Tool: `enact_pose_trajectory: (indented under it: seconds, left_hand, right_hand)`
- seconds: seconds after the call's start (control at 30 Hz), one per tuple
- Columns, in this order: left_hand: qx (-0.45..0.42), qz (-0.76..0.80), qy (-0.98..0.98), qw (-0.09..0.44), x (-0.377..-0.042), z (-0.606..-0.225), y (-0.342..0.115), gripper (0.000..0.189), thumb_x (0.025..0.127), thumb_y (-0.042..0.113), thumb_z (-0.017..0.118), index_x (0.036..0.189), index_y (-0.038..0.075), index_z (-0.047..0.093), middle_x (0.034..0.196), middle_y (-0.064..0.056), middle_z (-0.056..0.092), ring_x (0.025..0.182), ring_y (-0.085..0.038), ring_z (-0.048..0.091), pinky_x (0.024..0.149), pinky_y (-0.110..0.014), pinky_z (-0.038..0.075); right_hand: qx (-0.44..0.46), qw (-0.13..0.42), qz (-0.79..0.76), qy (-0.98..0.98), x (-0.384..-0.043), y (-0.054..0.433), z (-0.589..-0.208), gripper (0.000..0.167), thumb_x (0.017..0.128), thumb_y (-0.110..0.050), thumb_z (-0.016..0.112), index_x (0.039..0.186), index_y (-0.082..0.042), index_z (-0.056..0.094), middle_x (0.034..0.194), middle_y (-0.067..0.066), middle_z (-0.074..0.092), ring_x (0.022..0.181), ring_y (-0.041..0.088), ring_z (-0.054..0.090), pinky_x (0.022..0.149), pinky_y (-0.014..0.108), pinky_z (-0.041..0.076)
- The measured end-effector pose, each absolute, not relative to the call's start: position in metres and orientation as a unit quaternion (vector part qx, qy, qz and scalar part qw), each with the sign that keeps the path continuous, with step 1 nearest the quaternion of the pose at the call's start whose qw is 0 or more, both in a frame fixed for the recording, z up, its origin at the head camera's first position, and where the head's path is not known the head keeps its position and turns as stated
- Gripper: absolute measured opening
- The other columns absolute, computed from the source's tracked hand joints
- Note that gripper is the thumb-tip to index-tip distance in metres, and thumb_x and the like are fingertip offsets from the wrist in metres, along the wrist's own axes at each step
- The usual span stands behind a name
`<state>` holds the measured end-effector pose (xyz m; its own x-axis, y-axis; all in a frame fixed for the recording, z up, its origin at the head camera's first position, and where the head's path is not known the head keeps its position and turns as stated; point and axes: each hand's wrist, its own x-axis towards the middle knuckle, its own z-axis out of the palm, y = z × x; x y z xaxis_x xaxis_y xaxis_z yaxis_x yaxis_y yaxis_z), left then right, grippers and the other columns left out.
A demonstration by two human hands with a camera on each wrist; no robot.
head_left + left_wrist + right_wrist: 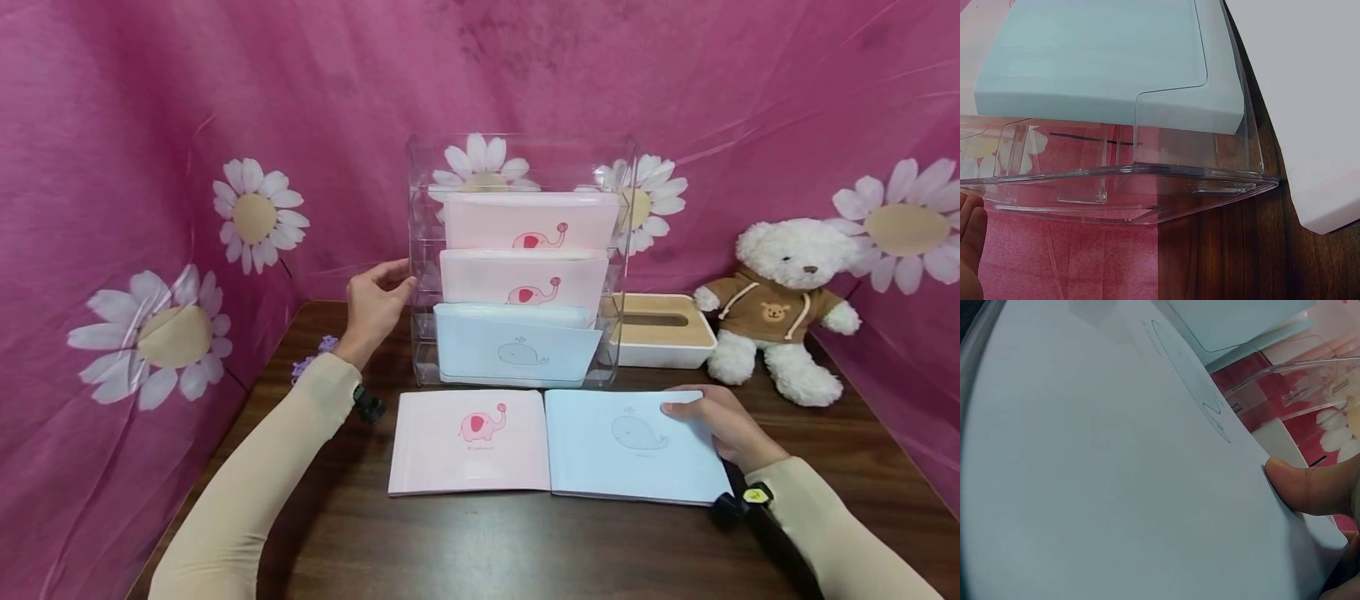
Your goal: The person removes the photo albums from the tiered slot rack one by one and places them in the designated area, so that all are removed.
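Head view: right hand (723, 423) pinches the whale booklet (622, 462), likely light, slick, best held edgewise; relaxed left hand (377, 304) apparently touches clear rack (423, 321).

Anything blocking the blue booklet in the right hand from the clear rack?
Nothing visible stands between the blue booklet and the clear rack just behind it; another whale booklet stands low in the rack.

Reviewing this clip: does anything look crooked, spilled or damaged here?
One thing: the front blue booklet at the bottom of the clear rack looks askew. Its top edge slopes down to the right, while the pink booklets above sit closer to level. I see no spill or damage.
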<state>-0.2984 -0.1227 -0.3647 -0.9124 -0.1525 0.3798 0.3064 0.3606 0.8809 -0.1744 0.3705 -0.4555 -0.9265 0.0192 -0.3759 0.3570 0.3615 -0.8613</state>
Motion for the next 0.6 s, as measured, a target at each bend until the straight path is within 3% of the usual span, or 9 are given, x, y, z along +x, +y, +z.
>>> enact_pose_trajectory:
  seconds: [0.23,0.6]
  left_hand:
    - [-0.040,-0.556,-0.806,0.200,-0.2977,-0.3650,-0.1219,0.031,0.090,0.013,0.077,0.120,0.010,0.075,0.115,-0.012,0.077,0.103,-0.020,0.070,0.082,-0.020,0.060]
    - [-0.046,-0.565,-0.797,0.208,-0.2993,-0.3649,-0.1217,0.030,0.088,0.011,0.077,0.118,0.007,0.076,0.111,-0.014,0.077,0.101,-0.021,0.071,0.072,-0.009,0.054]
  right_hand:
    - [0.137,0.148,-0.543,0.816,-0.1760,0.3658,-0.4527,0.059,0.090,-0.023,0.076,0.135,0.009,0.055,0.085,-0.016,0.070,0.080,0.004,0.066,0.072,0.026,0.058]
    - [0.159,0.125,-0.522,0.829,-0.1749,0.3624,-0.4531,0.067,0.093,-0.030,0.072,0.142,0.009,0.048,0.089,-0.016,0.068,0.082,0.001,0.063,0.073,0.022,0.054]
